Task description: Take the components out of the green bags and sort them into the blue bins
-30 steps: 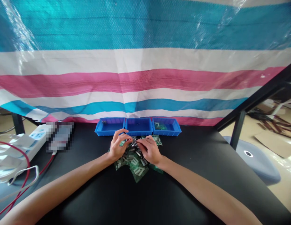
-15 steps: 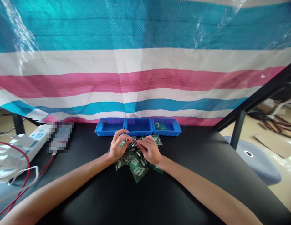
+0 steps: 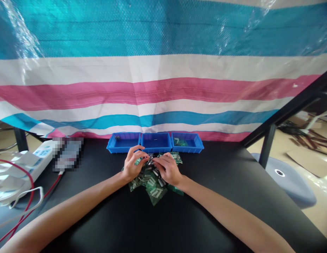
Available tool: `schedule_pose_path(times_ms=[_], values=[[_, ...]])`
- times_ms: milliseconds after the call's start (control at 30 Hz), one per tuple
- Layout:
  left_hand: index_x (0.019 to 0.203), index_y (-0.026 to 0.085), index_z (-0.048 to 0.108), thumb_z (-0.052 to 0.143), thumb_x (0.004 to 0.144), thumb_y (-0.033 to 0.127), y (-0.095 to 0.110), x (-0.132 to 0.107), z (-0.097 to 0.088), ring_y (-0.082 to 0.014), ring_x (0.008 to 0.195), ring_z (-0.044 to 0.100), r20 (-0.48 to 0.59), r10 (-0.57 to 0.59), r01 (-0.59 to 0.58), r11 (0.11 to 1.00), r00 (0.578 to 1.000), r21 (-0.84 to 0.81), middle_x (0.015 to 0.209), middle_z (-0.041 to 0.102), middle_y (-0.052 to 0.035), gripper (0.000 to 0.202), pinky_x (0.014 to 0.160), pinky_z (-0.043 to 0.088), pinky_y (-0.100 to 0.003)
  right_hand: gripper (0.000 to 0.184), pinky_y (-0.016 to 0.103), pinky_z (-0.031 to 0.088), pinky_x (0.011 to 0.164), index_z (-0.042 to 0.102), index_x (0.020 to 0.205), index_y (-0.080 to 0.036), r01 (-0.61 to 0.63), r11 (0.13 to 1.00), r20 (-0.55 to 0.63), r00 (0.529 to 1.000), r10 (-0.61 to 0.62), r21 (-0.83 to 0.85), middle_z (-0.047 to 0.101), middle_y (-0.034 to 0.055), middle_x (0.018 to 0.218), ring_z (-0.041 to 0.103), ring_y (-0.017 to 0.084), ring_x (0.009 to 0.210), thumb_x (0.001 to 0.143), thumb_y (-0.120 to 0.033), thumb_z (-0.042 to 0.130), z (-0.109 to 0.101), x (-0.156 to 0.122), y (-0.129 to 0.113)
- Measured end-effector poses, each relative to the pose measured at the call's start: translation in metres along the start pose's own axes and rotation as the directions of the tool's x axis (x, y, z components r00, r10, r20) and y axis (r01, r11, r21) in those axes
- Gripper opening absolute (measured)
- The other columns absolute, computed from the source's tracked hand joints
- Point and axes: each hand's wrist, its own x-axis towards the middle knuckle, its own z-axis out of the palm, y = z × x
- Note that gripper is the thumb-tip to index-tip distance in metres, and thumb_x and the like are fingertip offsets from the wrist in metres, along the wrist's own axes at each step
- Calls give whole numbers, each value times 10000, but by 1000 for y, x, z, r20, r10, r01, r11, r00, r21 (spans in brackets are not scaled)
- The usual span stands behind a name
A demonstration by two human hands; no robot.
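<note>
A heap of small green circuit boards [image 3: 152, 185] with silver connectors lies on the black table [image 3: 158, 225], just in front of three blue trays. My left hand [image 3: 132, 164] and my right hand [image 3: 168, 168] rest on top of the heap, fingertips meeting over one small board [image 3: 149, 161]. Both hands pinch that board between thumb and fingers. The left tray [image 3: 123, 143] holds a tiny dark part, the middle tray [image 3: 156, 142] a thin piece, the right tray [image 3: 187, 142] a few green boards.
A white power strip [image 3: 38, 156] with red cables [image 3: 23, 203] lies at the table's left edge, beside a blurred-out flat object [image 3: 68, 153]. A striped tarp [image 3: 158, 70] hangs behind the trays. A black frame post [image 3: 266, 147] and a grey round stool [image 3: 287, 179] stand at the right.
Almost nothing has moved; my fingertips have only shifted slightly on the small board at the top of the heap.
</note>
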Motion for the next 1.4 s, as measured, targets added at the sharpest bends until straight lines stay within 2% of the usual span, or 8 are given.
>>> schedule_pose_path(times_ms=[233,500,800,1000,1233,1400], values=[[1034,195,565,645,837,108,2,1,-1,-211,1001,621,-1,2,-2,998,1000,-63,1000,621,-77,229,777,573,-362,167,354,421,746,649,1017,-183,-34,999,-87,995,38,38,724,58,841,629,175,709,953,-195,495,-2,2,-3],[1025,196,557,636,850,117,3,3,0,-204,993,626,-13,-6,6,999,1000,-52,1011,617,-77,207,778,580,-362,164,349,418,734,649,1010,-173,-26,999,-75,997,29,30,716,58,817,620,172,690,953,-196,497,-1,2,-2],[1047,191,550,635,811,12,3,2,0,-206,1032,605,2,7,-6,995,1000,-101,1010,594,-75,308,773,575,-337,174,346,411,742,642,1025,-179,-34,999,-44,998,34,7,714,56,811,618,168,687,968,-207,480,0,1,-1],[1039,185,569,617,826,45,5,2,-1,-223,1046,596,24,-7,9,995,1000,-96,1063,577,-99,260,780,574,-349,157,347,420,752,642,1038,-187,-28,1000,-69,997,29,12,717,50,819,621,174,697,955,-192,509,-1,1,-3],[1035,167,566,588,831,20,4,0,1,-179,922,634,40,-12,16,994,999,-109,1138,511,-118,252,795,558,-349,169,353,429,754,647,1044,-192,-34,999,-64,997,34,-4,727,60,850,630,177,702,963,-205,500,0,1,-1],[1033,177,570,587,841,41,4,1,1,-172,902,636,55,-21,26,995,998,-94,1145,497,-112,236,797,553,-353,176,366,440,770,642,1062,-196,-45,999,-65,997,46,6,738,66,885,651,183,719,963,-205,496,0,1,-1]])
